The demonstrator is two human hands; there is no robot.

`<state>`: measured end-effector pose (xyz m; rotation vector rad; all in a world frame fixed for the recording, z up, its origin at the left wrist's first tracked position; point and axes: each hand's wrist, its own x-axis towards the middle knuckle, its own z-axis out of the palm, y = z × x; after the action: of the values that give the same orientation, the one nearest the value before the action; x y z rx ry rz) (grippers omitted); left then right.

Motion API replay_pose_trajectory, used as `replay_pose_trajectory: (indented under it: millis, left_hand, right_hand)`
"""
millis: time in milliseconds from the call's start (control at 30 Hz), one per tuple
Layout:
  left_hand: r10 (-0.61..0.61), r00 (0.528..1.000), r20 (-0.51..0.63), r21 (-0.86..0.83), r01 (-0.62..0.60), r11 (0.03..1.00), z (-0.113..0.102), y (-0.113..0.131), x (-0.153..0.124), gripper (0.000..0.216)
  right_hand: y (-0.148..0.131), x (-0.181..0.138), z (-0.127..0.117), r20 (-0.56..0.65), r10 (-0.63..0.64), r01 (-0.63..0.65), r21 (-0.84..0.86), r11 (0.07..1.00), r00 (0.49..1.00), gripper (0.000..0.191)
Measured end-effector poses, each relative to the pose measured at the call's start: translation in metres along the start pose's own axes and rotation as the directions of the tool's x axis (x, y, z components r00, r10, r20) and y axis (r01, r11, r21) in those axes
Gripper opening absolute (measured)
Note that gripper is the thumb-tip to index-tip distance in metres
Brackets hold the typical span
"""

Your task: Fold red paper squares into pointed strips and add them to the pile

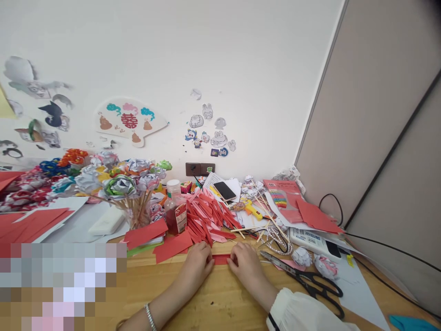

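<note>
A small strip of red paper lies low over the wooden table, stretched between my two hands. My left hand has its fingers curled on the strip's left end, and my right hand pinches the right end. The fingertips partly cover both ends. Just beyond the hands is a heap of red and pink folded paper strips. To the right of my right hand, large black-handled scissors lie with their blades pointing toward it. Flat red paper pieces rest left of my left hand.
Paper flowers on sticks stand at the back left, beside a bottle of dark red liquid. A phone, a yellow glue gun and bead strings lie behind. Crumpled paper balls and cables are on the right.
</note>
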<state>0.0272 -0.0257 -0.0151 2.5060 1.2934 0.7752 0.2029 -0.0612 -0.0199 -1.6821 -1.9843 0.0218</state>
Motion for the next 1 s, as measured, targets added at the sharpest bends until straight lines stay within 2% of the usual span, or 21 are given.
replay_pose_trajectory:
  millis: [133,333,567,633,733,833,1000]
  left_hand:
    - [-0.031,1.0,0.001,0.036,0.031,0.999,0.0,0.002,-0.001,0.012]
    - [-0.054,0.999,-0.01,-0.025,0.053,0.998,0.0,-0.004,-0.003,0.012]
    - [-0.116,0.993,-0.023,-0.026,0.115,0.993,-0.005,-0.009,-0.003,0.01]
    - [-0.076,0.997,-0.031,-0.02,0.076,0.997,-0.008,-0.007,-0.004,0.009]
    - [0.061,0.998,-0.03,0.002,-0.061,0.998,-0.01,-0.004,-0.006,0.019]
    - [0.183,0.983,-0.011,0.097,-0.181,0.979,-0.009,-0.002,-0.009,0.017]
    - [0.31,0.951,0.023,0.294,-0.303,0.907,-0.008,-0.004,-0.008,0.01]
  right_hand:
    - [-0.006,-0.001,-0.003,0.041,-0.148,0.148,0.012,0.989,0.988,0.005]
    - [0.001,-0.008,-0.022,0.089,-0.299,0.299,0.018,0.954,0.95,0.014]
    - [0.024,-0.016,-0.04,0.109,-0.324,0.321,0.047,0.946,0.94,0.03]
    - [0.024,-0.016,-0.041,0.11,-0.347,0.343,0.048,0.938,0.932,0.03]
    - [0.02,-0.015,-0.039,0.098,-0.42,0.415,0.062,0.908,0.902,0.029]
    - [0.016,-0.013,-0.036,0.103,-0.486,0.481,0.072,0.874,0.868,0.028]
    - [0.015,-0.004,-0.026,0.113,-0.433,0.436,0.003,0.9,0.894,0.012]
